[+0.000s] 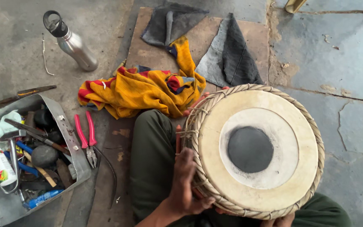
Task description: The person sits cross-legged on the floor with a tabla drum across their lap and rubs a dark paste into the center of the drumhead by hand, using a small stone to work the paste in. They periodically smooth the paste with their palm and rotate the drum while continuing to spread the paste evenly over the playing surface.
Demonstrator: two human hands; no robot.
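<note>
Round drum (255,149) with pale skin and black centre spot, resting on the lap. Left hand (185,185) pressed on its woven rim, fingers curled around the edge. Right hand (279,220) only fingertips visible under the near rim; grip impossible to tell. Pink-handled pliers (87,138) and metal toolbox (70,145) lying to the left.

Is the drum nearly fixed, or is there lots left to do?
Looks far along, though I can't be sure. The drum already has its skin, black centre patch and woven rim in place. The left hand grips its laced side; the right hand steadies the bottom edge. The pink pliers lie unused nearby.
</note>
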